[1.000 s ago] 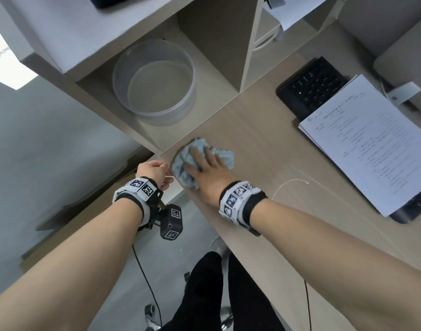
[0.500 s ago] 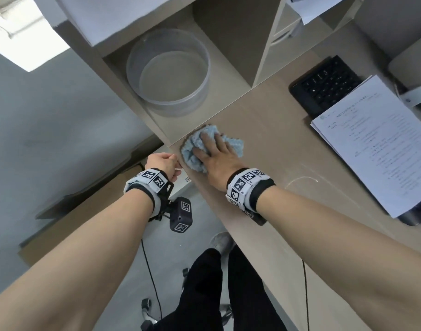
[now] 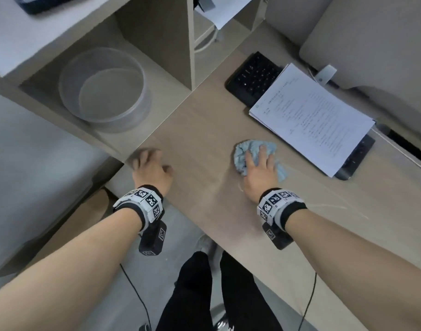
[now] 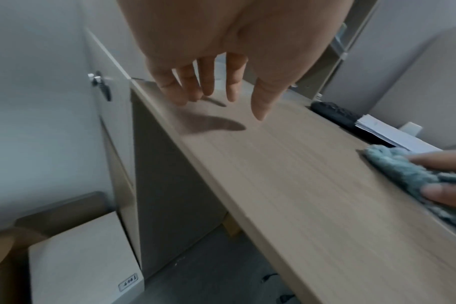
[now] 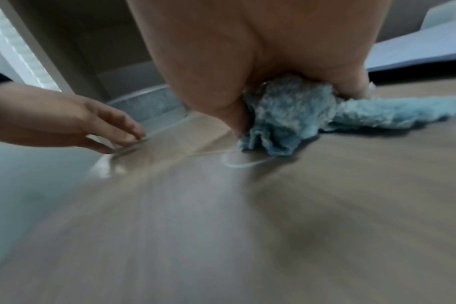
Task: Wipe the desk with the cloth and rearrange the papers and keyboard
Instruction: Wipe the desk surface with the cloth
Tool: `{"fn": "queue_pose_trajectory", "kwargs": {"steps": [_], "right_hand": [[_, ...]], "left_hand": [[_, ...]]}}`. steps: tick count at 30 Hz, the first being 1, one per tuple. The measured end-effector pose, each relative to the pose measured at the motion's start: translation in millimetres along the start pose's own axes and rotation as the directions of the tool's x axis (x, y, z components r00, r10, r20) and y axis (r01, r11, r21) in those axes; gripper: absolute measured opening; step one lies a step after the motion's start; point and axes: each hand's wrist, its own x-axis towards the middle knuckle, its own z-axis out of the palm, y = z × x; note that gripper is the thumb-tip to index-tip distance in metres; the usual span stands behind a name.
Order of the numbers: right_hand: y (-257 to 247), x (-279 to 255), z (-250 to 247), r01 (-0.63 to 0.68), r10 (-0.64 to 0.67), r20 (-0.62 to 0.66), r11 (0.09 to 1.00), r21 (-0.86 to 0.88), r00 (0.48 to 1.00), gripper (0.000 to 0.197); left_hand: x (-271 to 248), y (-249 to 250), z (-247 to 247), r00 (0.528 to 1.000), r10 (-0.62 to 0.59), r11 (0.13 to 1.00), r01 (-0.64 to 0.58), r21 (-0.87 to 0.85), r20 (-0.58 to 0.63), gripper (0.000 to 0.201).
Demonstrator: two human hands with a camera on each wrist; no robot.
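A crumpled light-blue cloth lies on the wooden desk, just left of the papers. My right hand presses down on it, fingers spread flat over the top; the right wrist view shows the cloth bunched under the palm. My left hand is at the desk's near-left corner with its fingers straight and holding nothing, just over the surface. A stack of printed papers lies on a black keyboard and covers most of it.
A clear round container sits in the open shelf cubby at the left. A monitor base and a white cable are at the right. A drawer cabinet with a key and a box stand under the desk.
My right hand slid the cloth from the left corner by the shelf rightward to beside the papers. My left hand rose from below the desk edge to over the corner.
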Motion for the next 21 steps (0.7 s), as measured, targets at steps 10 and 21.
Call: {"fn": "queue_pose_trajectory", "kwargs": {"steps": [10, 21], "right_hand": [[73.9, -48.0, 19.6, 0.014, -0.013, 0.025, 0.999, -0.04, 1.0, 0.082], [17.8, 18.1, -8.6, 0.072, -0.072, -0.013, 0.997, 0.03, 0.997, 0.074]], "left_hand": [[15.5, 38.5, -5.0, 0.991, 0.061, 0.97, -0.086, 0.225, 0.118, 0.057], [21.8, 36.4, -2.5, 0.994, 0.042, 0.958, -0.069, 0.278, 0.103, 0.064]]}}
